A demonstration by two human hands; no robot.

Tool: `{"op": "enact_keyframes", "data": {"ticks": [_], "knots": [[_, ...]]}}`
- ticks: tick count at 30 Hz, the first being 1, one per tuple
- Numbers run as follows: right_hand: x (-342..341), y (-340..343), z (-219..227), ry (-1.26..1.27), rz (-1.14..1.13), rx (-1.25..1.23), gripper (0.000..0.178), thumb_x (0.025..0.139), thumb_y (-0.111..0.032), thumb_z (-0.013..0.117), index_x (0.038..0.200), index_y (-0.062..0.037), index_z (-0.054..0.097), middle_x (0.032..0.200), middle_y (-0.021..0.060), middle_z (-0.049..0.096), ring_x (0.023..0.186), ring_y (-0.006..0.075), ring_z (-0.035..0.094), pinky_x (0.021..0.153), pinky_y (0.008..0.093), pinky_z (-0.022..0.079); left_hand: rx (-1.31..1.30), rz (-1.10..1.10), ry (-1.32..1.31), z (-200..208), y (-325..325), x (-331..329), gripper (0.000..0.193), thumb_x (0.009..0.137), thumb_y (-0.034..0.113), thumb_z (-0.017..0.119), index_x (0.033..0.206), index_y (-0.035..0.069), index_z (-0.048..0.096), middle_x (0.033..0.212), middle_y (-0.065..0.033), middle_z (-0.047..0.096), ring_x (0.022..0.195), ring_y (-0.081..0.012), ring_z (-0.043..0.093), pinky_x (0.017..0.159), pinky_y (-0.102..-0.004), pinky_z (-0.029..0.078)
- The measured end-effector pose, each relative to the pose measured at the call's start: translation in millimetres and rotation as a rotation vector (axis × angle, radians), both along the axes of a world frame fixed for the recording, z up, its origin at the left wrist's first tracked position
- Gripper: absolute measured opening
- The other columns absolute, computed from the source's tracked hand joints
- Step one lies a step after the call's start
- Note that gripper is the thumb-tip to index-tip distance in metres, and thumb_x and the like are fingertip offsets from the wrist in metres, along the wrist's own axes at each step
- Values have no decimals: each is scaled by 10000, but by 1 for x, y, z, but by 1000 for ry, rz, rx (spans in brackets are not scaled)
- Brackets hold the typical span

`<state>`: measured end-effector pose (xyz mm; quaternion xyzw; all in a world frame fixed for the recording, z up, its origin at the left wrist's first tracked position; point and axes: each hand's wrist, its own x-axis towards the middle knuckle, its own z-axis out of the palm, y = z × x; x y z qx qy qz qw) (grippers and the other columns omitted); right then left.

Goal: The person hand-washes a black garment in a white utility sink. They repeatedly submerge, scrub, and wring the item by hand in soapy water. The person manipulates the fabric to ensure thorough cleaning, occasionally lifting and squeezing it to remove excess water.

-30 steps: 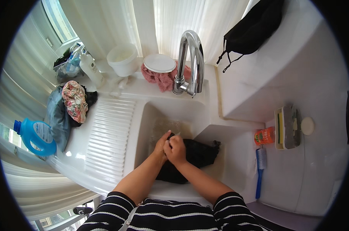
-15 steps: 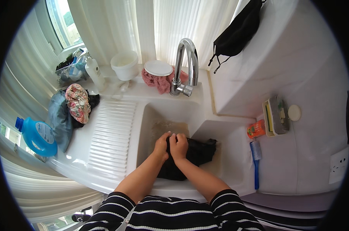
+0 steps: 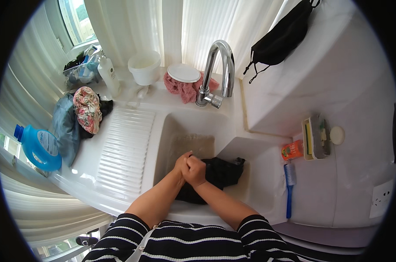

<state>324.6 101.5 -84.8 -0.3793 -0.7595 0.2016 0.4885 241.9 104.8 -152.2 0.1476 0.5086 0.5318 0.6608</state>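
Observation:
Soaked black cloth [image 3: 222, 172] lies bunched in the white sink [image 3: 268, 174], draped over the low divider between two basins. Both my hands are pressed together above it at the left basin. My left hand [image 3: 179, 166] is closed, its fingers mostly covered by the other hand. Curled over it is my right hand [image 3: 195, 171], also closed. Black fabric comes out beneath and beside them, so they appear to grip a part of the cloth, though the gripped part is hidden. Murky water [image 3: 193, 146] stands in the left basin.
A ribbed washboard [image 3: 126, 153] slopes left of the basin, beside piled clothes [image 3: 67, 131] and a blue detergent jug [image 3: 40, 148]. The chrome faucet [image 3: 224, 65] arches behind. On the right lie a blue brush [image 3: 289, 187], an orange packet [image 3: 292, 150] and a soap holder [image 3: 316, 137].
My hands have drawn closer together, the right now folding over the left. The cloth between them shows less. The whole view has shifted slightly.

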Motion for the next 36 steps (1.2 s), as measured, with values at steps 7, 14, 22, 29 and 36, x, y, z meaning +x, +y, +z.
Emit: {"op": "enact_keyframes", "data": {"ticks": [7,14,22,29,36], "knots": [[-11,8,3,25,-39,-18,296,752,-95,630,538,-62,429,560,119,449,556,311,500,516,396,417,-66,85,-616,4,2,-9,292,934,337,474,806,85,545,699,-34,540,648,-171,515,666,-311,468],[20,87,-52,-103,-187,-299,429,900,-300,528,588,-15,457,580,168,482,547,361,481,511,446,371,-316,166,48,70,19,0,585,906,440,504,1235,-41,456,1177,-179,518,1061,-244,498,913,-357,397],[30,90,-99,-960,19,-455,379,889,-394,537,944,-26,611,949,182,601,908,355,578,783,434,479,-406,119,720,-17,15,-10,496,866,289,604,1229,-15,455,1229,-229,503,1133,-336,506,909,-403,424],[11,98,-75,-755,-272,-848,335,823,-308,614,1008,-30,644,1111,192,551,1035,353,541,827,432,480,-325,3,729,-19,8,-4,453,837,321,633,1090,-44,543,1054,-183,596,955,-289,586,840,-370,461],[-15,-2,4,-31,255,-23,190,776,-219,660,722,-45,606,954,150,534,914,371,498,840,491,409,-10,314,-510,-61,0,-14,399,939,344,439,1228,71,478,1181,-89,500,1096,-183,471,987,-291,337]]}}
